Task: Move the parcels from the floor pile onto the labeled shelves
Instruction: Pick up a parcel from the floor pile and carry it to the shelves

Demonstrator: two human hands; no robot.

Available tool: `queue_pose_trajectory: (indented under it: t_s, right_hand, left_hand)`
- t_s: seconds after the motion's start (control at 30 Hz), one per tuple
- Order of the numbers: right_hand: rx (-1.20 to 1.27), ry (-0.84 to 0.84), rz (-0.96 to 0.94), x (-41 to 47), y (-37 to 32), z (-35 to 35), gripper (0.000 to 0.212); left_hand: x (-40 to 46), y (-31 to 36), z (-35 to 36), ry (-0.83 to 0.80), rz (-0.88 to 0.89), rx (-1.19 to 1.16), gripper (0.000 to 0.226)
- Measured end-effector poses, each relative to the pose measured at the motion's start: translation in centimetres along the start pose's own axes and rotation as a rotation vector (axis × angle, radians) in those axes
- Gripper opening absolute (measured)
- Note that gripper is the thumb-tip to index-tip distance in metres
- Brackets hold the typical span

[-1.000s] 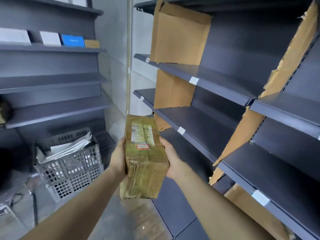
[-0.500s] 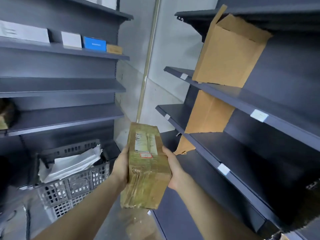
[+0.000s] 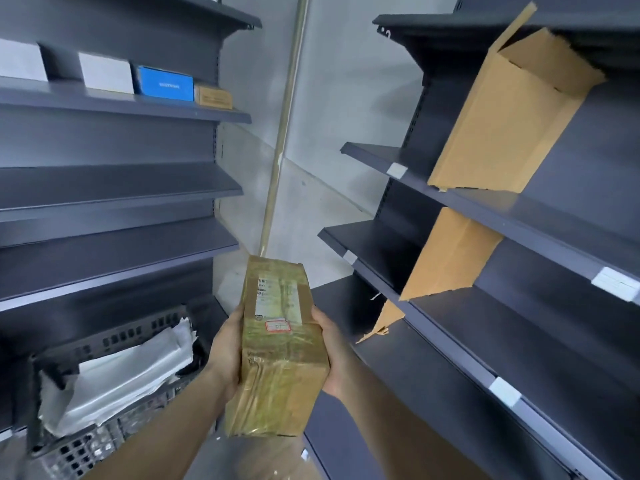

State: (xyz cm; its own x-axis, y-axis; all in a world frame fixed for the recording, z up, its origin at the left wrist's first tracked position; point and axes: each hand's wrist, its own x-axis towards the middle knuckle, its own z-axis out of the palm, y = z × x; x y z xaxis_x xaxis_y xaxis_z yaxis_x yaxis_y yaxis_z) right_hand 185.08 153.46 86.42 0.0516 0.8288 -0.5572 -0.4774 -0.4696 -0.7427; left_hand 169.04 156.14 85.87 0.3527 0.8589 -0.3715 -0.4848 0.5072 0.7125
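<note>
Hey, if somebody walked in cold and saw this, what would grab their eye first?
Dead centre, a tape-wrapped brown parcel held between the left hand and the right hand. On the right, torn cardboard sheets stand on dark shelves. On the upper left shelf, a bright blue box stands out.

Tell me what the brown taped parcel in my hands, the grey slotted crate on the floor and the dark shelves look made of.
Brown taped parcel: seemingly cardboard wrapped in glossy clear tape, which wrinkles and shines. Grey slotted crate: likely moulded plastic, matte, with a regular grid of holes. Dark shelves: probably painted sheet metal, smooth with thin folded edges and slotted uprights.
</note>
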Motion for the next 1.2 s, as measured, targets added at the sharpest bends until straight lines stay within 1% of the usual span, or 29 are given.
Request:
queue_pose_trajectory:
  t_s: [0.1,0.2,0.3,0.4,0.5,0.57,0.7,0.8,0.97,1.07,1.2]
  right_hand:
    - [0.016,0.011,0.005,2.8,-0.5,0.0,0.055]
    - [0.049,0.003,0.009,5.8,-1.5,-0.4,0.056]
    - [0.067,0.014,-0.009,8.2,-3.7,-0.4,0.052]
    - [0.072,0.022,-0.006,10.5,-5.6,0.1,0.051]
    - [0.075,0.007,-0.036,12.8,-7.4,0.2,0.052]
    - [0.104,0.004,-0.037,14.2,-8.5,0.3,0.051]
    - [0.138,-0.028,-0.063,16.2,-9.9,1.3,0.047]
    - [0.195,-0.033,-0.078,17.8,-10.2,2.1,0.054]
    - [0.361,0.186,-0.086,20.9,-9.4,2.2,0.054]
    - [0.399,0.293,-0.134,22.0,-8.9,2.5,0.053]
    - [0.470,0.432,-0.142,22.7,-7.8,3.3,0.051]
  left_hand:
    - [2.7,0.8,-0.4,0.022,-0.031,0.029,0.061]
    - [6.1,1.4,-0.2,0.053,-0.061,0.052,0.060]
    - [9.3,2.5,0.6,0.044,-0.048,0.066,0.055]
    - [12.5,3.7,1.2,0.030,-0.023,0.129,0.049]
    - [15.7,5.1,1.7,0.036,-0.014,0.143,0.052]
    - [17.5,5.7,2.0,0.030,-0.041,0.133,0.054]
    - [20.6,7.4,2.9,-0.050,-0.140,0.125,0.050]
    - [24.2,8.1,2.3,-0.087,-0.166,0.160,0.051]
    - [28.8,8.6,1.0,-0.217,-0.201,0.380,0.048]
    - [30.8,9.2,0.9,-0.256,-0.213,0.430,0.044]
    - [31.9,9.4,0.7,-0.313,-0.284,0.486,0.044]
